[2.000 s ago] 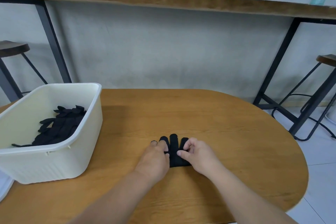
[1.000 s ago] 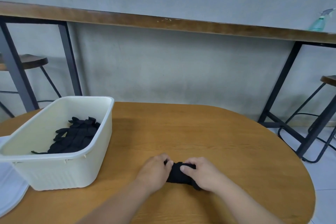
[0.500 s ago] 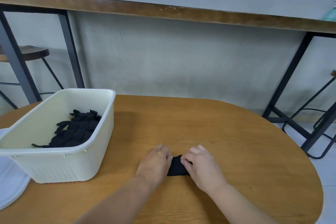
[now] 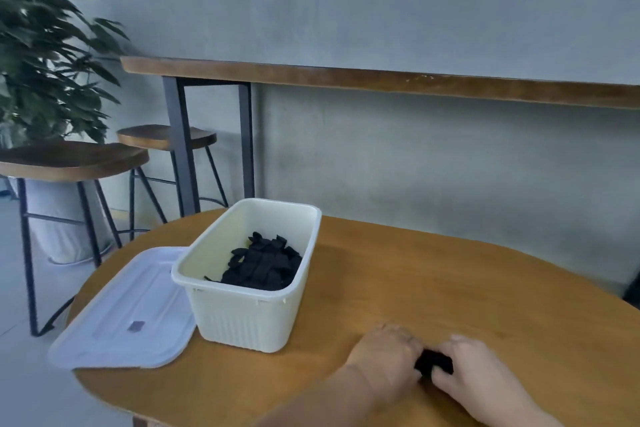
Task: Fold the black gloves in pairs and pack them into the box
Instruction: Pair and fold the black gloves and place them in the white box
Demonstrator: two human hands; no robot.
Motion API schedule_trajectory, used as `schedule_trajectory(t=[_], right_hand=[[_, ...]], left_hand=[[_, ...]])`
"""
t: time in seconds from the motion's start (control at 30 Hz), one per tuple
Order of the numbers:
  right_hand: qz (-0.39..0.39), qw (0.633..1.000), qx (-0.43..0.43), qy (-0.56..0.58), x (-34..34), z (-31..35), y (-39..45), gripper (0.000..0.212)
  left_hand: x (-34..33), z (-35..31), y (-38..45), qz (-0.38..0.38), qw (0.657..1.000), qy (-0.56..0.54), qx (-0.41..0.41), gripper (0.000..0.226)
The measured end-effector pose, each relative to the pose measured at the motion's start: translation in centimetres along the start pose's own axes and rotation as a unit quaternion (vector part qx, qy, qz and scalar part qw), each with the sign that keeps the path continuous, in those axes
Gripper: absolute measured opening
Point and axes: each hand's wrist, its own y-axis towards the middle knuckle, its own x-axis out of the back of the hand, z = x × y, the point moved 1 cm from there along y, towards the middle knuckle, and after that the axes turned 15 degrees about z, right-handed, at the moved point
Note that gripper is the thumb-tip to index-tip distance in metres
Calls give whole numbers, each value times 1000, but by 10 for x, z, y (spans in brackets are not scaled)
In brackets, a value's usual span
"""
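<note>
The folded black gloves (image 4: 434, 361) show only as a small, dark, compact bundle on the wooden table (image 4: 450, 281), near its front edge and well to the right of the cream plastic box (image 4: 242, 315); what shows of the bundle runs left to right between the hands, but too little is visible to tell which way its ends point. The left hand (image 4: 384, 357) and the right hand (image 4: 474, 371) both grasp it from opposite sides, fingers curled around its ends. More black gloves (image 4: 265, 265) lie heaped in the box's right part, and its white lid (image 4: 128, 315) lies flat just left of it.
</note>
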Motion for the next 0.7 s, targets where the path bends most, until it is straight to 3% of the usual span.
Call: schedule_trajectory(t=[0.07,0.2,0.33,0.53,0.7], right_hand=[[10,1000,-11,26,12,10,-4,23],[-69,994,8,89,47,34,-12,18],[-125,978,65,156,105,82,-17,10],[-92,966,157,185,154,156,12,9],[-33,966,197,163,160,193,69,11]], left_hand=[[14,2,-7,2,1000,18,12,21],[64,16,-35,-56,997,46,30,18],[132,50,-80,-97,993,-52,53,19],[182,115,-146,-71,987,-81,118,15],[188,170,-147,4,981,-71,178,15]])
